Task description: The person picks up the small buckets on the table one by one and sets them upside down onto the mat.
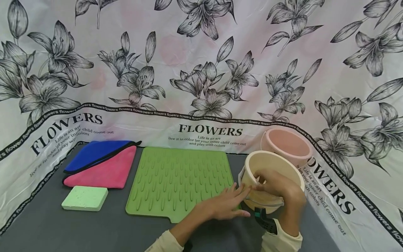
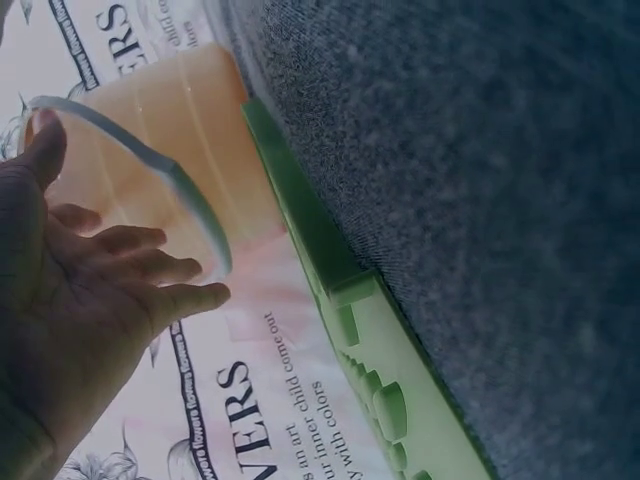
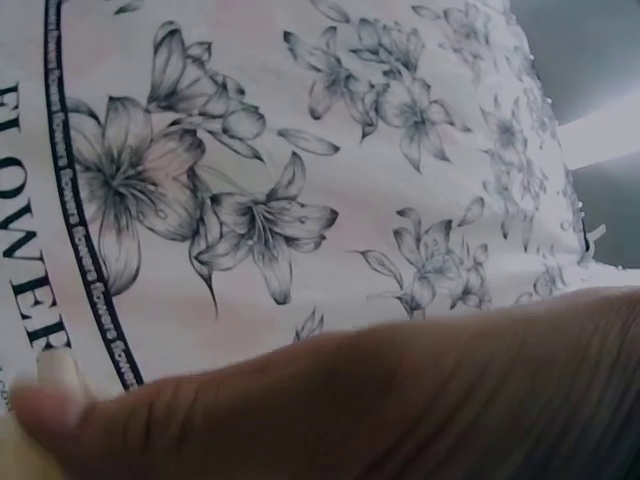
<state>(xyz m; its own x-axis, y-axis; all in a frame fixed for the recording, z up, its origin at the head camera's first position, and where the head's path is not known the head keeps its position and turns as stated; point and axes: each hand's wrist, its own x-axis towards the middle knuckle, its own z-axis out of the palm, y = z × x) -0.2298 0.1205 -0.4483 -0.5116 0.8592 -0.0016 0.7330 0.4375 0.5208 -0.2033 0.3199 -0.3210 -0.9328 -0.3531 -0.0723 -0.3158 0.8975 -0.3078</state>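
Observation:
A cream bucket (image 1: 255, 162) with a pale handle (image 1: 266, 203) hanging across its front stands at the right of the grey tabletop. My right hand (image 1: 278, 183) pinches its near rim, fingers on the inner side and thumb at the outer side; fingertips are partly hidden. In the right wrist view, the thumb (image 3: 55, 410) presses a cream edge at the lower left. My left hand (image 1: 225, 204) holds its fingers extended against the bucket's near left side. The left wrist view shows those fingers spread beside the bucket (image 2: 165, 120) and its handle.
A green ribbed mat (image 1: 182, 178) lies left of the bucket, under the left forearm. Behind the bucket stands a pink bucket (image 1: 288, 141). Farther left are a folded blue and pink cloth (image 1: 102, 166) and a light green sponge (image 1: 85, 198). A flower-printed sheet (image 1: 211, 105) hangs behind.

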